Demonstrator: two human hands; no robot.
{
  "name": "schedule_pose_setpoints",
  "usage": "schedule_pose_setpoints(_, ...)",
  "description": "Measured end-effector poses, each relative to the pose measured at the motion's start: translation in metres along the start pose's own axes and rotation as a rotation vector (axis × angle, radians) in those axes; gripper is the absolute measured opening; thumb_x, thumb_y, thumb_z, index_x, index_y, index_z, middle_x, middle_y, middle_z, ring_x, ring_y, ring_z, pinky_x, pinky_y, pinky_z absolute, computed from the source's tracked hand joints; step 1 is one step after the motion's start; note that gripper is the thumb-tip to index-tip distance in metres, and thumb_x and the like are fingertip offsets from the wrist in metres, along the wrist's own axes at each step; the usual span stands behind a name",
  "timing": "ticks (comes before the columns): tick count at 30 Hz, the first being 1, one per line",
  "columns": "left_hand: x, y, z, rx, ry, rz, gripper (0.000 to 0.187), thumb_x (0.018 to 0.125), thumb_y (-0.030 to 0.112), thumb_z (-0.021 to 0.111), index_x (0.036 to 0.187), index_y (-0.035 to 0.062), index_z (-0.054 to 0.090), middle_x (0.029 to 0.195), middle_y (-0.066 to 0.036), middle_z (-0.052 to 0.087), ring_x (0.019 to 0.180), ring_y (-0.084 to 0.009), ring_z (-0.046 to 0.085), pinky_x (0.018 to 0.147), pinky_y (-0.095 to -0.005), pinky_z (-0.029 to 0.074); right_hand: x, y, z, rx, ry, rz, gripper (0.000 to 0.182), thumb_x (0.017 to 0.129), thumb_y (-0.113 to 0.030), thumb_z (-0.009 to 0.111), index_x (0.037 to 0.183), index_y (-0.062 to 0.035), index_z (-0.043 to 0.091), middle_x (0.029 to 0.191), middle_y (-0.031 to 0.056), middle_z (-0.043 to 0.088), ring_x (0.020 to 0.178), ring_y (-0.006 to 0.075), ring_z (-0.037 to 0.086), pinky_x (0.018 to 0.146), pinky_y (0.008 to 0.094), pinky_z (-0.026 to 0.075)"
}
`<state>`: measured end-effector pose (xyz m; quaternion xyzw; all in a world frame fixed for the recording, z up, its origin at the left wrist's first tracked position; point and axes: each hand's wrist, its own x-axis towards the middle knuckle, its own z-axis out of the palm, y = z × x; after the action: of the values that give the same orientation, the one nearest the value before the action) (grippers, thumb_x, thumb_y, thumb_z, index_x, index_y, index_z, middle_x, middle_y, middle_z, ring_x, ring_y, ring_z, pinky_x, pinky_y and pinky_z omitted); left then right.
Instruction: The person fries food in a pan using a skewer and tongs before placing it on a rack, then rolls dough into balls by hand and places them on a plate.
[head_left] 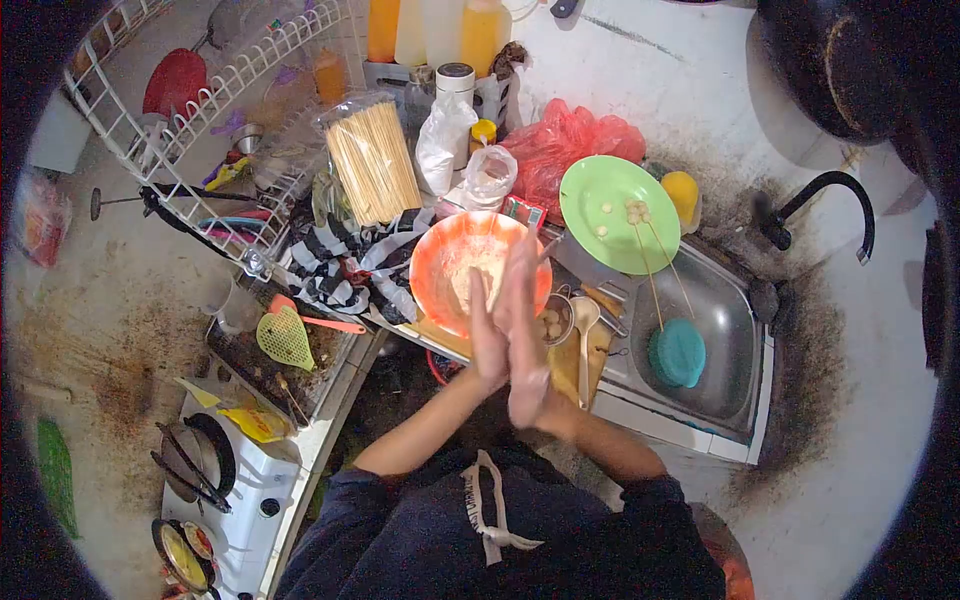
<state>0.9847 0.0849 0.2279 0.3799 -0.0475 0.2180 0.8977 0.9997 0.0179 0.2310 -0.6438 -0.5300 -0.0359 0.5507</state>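
My left hand (487, 338) and my right hand (526, 340) are raised palm to palm, fingers stretched out flat, over the near edge of an orange bowl (428, 262). Whether anything lies between the palms is hidden, and the right hand is slightly blurred. Pale floury dough (470, 262) sits in the bowl. Just right of my hands, a small strainer (566, 305) contains several round balls, beside a ladle (585, 325). On a tilted green plate (595, 185) lie several small balls, some on the ends of skewers (650, 280).
The sink (728, 340) on the right holds a turquoise bowl (677, 353) under a black faucet (835, 180). Bundled skewers (375, 165) stand behind a striped cloth (330, 265). A red bag (575, 140) lies at the back. A stove (250, 500) with pans is at lower left.
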Motion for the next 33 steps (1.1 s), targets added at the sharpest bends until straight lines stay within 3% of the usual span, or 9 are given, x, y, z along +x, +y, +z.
schedule_pose_setpoints(3, -0.001, 0.015, 0.007, 0.011, 0.074, 0.096, 0.074, 0.085, 0.057, 0.014, 0.136, 0.0046, 0.007, 0.142, -0.01, 0.007, 0.132, -0.0205, 0.007, 0.106, -0.0307, 0.003, -0.008, 0.006, 0.002, 0.08, -0.135, -0.209, 0.063, 0.089, -0.04, 0.022, 0.136, -0.0024, 0.001, 0.141, 0.0189, -0.002, 0.131, 0.0309, -0.003, 0.105, 0.0378, 0.003)
schedule_pose_setpoints(5, -0.001, 0.019, 0.014, -0.049, -0.02, 0.204, 0.076, 0.084, 0.059, 0.013, 0.136, 0.0052, 0.006, 0.143, -0.009, 0.004, 0.132, -0.021, 0.005, 0.106, -0.0328, 0.002, -0.003, 0.008, -0.001, 0.046, -0.026, 0.227, 0.07, 0.087, -0.052, 0.011, 0.135, -0.002, -0.001, 0.142, 0.0173, -0.003, 0.131, 0.029, -0.003, 0.105, 0.0391, 0.002)
schedule_pose_setpoints(11, -0.002, 0.02, 0.016, 0.342, -0.068, 0.204, 0.073, 0.084, 0.058, 0.004, 0.137, 0.0091, -0.002, 0.143, -0.005, -0.005, 0.132, -0.021, -0.006, 0.105, -0.0362, -0.007, 0.002, -0.028, -0.004, 0.279, -0.068, 0.092, 0.079, 0.083, -0.058, 0.004, 0.134, 0.002, -0.004, 0.142, 0.0157, -0.006, 0.131, 0.0287, -0.003, 0.105, 0.0393, 0.002)
schedule_pose_setpoints(14, 0.004, 0.028, 0.011, 0.089, -0.055, 0.203, 0.074, 0.083, 0.061, 0.006, 0.137, 0.0112, -0.001, 0.144, -0.004, -0.003, 0.132, -0.0204, -0.004, 0.105, -0.039, -0.004, -0.007, -0.006, 0.002, 0.054, -0.112, -0.181, 0.071, 0.087, -0.048, 0.013, 0.134, 0.0037, -0.001, 0.141, 0.0191, -0.001, 0.131, 0.0314, 0.0, 0.105, 0.0406, 0.002)
schedule_pose_setpoints(17, -0.005, 0.019, 0.02, -0.219, -0.066, 0.09, 0.076, 0.083, 0.061, 0.016, 0.137, 0.0098, 0.007, 0.143, -0.006, 0.007, 0.131, -0.0193, 0.007, 0.106, -0.0342, 0.004, 0.007, 0.004, -0.011, -0.083, -0.039, 0.052, 0.069, 0.086, -0.042, 0.023, 0.134, 0.0036, 0.002, 0.14, 0.0208, 0.006, 0.13, 0.0333, 0.005, 0.105, 0.0429, 0.003)
schedule_pose_setpoints(20, -0.009, 0.003, 0.012, -0.056, -0.051, 0.013, 0.075, 0.083, 0.061, 0.017, 0.137, 0.0096, 0.009, 0.143, -0.006, 0.008, 0.131, -0.0206, 0.01, 0.106, -0.0367, 0.007, 0.011, -0.002, -0.01, -0.203, 0.082, 0.089, 0.074, 0.083, -0.043, 0.033, 0.133, 0.0062, 0.01, 0.138, 0.0244, 0.012, 0.129, 0.0357, 0.01, 0.104, 0.046, 0.003)
schedule_pose_setpoints(24, 0.004, 0.008, 0.003, -0.235, -0.035, 0.001, 0.078, 0.082, 0.062, 0.016, 0.136, 0.0068, 0.009, 0.143, -0.008, 0.008, 0.131, -0.0212, 0.009, 0.106, -0.0339, 0.005, -0.022, 0.004, 0.006, -0.122, -0.213, -0.216, 0.081, 0.08, -0.052, 0.035, 0.13, 0.0088, 0.018, 0.135, 0.0279, 0.017, 0.128, 0.0389, 0.014, 0.103, 0.0483, 0.006)
schedule_pose_setpoints(28, -0.006, 0.023, -0.005, -0.39, -0.13, -0.12, 0.08, 0.081, 0.063, 0.017, 0.136, 0.0054, 0.01, 0.142, -0.008, 0.01, 0.131, -0.0214, 0.011, 0.106, -0.0322, 0.006, 0.002, 0.01, -0.014, -0.41, -0.067, 0.004, 0.076, 0.08, -0.05, 0.034, 0.128, 0.0079, 0.025, 0.131, 0.0303, 0.024, 0.124, 0.0418, 0.022, 0.102, 0.0508, 0.01)
schedule_pose_setpoints(33, 0.001, 0.002, -0.014, -0.596, -0.128, -0.169, 0.076, 0.084, 0.057, 0.024, 0.134, 0.0007, 0.015, 0.14, -0.016, 0.015, 0.13, -0.0255, 0.012, 0.106, -0.0366, 0.011, -0.008, 0.0, -0.001, -0.406, -0.144, -0.133, 0.07, 0.08, -0.044, 0.039, 0.127, 0.0075, 0.027, 0.131, 0.0258, 0.028, 0.123, 0.0394, 0.025, 0.102, 0.0497, 0.012)
